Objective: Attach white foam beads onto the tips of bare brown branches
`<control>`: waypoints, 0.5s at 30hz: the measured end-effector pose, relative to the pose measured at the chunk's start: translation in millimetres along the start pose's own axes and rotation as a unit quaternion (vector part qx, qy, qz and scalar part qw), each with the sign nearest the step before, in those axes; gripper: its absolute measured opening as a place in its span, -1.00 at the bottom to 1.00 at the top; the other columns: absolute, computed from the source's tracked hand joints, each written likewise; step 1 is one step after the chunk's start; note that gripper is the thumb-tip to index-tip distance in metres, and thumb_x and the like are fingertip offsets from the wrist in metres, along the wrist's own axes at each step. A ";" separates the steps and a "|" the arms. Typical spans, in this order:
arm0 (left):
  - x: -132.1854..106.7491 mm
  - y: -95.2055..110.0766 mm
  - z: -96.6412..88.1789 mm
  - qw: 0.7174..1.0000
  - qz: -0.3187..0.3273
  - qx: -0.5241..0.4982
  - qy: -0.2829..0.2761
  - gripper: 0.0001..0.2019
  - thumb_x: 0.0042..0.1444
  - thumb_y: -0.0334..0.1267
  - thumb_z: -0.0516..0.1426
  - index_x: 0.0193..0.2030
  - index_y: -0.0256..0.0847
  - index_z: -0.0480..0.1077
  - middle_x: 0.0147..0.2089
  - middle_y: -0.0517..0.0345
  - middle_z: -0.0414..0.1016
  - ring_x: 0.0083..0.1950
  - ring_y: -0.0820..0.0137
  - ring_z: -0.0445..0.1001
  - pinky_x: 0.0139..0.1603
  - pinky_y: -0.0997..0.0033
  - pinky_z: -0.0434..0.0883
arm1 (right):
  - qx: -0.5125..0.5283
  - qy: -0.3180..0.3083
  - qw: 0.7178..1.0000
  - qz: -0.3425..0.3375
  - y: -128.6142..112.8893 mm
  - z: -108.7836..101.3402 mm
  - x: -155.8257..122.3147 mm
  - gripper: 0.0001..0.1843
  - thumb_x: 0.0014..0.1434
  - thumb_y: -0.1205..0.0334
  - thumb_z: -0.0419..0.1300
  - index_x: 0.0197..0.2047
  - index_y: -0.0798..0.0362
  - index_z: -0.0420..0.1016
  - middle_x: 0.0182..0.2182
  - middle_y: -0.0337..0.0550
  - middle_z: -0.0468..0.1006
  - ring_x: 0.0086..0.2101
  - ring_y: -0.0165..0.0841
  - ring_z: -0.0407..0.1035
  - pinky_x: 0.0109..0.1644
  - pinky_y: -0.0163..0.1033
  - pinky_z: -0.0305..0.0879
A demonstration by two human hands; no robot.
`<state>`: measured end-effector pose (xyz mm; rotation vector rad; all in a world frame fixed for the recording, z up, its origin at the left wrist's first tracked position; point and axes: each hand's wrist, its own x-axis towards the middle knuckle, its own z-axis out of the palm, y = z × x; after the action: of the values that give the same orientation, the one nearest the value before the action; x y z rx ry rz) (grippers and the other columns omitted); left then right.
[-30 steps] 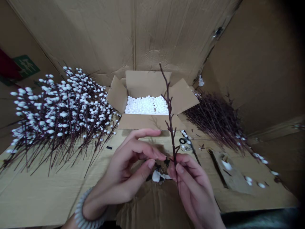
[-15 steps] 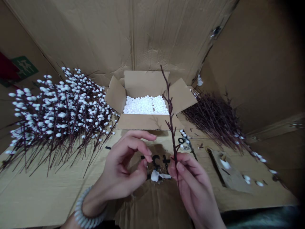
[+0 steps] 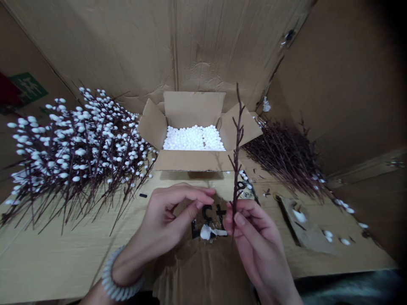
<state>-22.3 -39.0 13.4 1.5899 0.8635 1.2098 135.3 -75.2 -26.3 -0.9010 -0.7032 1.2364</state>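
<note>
A thin brown twig [image 3: 236,161] with short side shoots stands almost upright in my right hand [image 3: 259,241]. Thumb and fingers pinch it near its lower end, and no white balls show on it. My left hand [image 3: 173,218] is to the left of the twig, apart from it. Its thumb lies against the fingers in a loose pinch; anything between them is hidden. Below and between the hands, a white lump [image 3: 206,231] sits on dark-lettered cardboard [image 3: 203,271]. Behind them an open cardboard box [image 3: 190,160] holds many small white balls [image 3: 193,137].
Brown stems tipped with white balls [image 3: 76,144] form a big pile on the left. Bare brown twigs [image 3: 282,156] lie heaped at right. A flat board [image 3: 307,228] with a white blob and loose white balls [image 3: 345,242] are nearer right. Cardboard walls [image 3: 127,46] enclose the table.
The twig has moved a little right at its top and now stands straighter. My left hand's fingers have drawn closer together and shifted slightly right.
</note>
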 end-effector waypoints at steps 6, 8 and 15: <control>-0.8 -0.2 1.9 0.998 -0.031 -0.047 -0.008 -0.78 0.12 -0.53 0.16 -0.28 -0.11 0.55 -0.13 0.25 0.64 -0.07 0.52 0.57 -0.04 0.63 0.46 | -0.013 -0.018 1.000 -0.008 3.1 -2.8 -2.6 -0.91 0.02 0.24 0.35 -0.33 -0.08 0.58 -0.50 -0.27 0.58 -0.52 -0.49 0.42 -0.46 -0.45 0.39; -1.6 0.1 1.8 0.998 -0.040 -0.051 -0.008 -0.81 0.12 -0.50 0.18 -0.28 -0.11 0.54 -0.13 0.23 0.64 -0.07 0.50 0.56 -0.05 0.61 0.45 | -0.020 -0.022 0.999 -0.016 3.2 -1.8 -2.7 -0.92 0.03 0.24 0.35 -0.33 -0.08 0.58 -0.50 -0.28 0.58 -0.52 -0.49 0.42 -0.45 -0.44 0.39; -0.5 -5.7 -0.6 0.991 -0.107 0.011 -0.085 -0.83 0.08 -0.27 0.25 -0.15 -0.16 0.48 -0.30 0.21 0.58 -0.33 0.47 0.48 -0.37 0.56 0.37 | -0.004 0.012 0.999 -0.034 2.2 7.5 3.0 -0.90 -0.05 0.23 0.39 -0.41 -0.04 0.56 -0.40 -0.23 0.58 -0.36 -0.40 0.46 -0.32 -0.34 0.42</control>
<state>-23.0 -37.5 7.9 1.5488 0.9129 0.9026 128.4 -70.7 -24.6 -0.8890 -0.7150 1.1617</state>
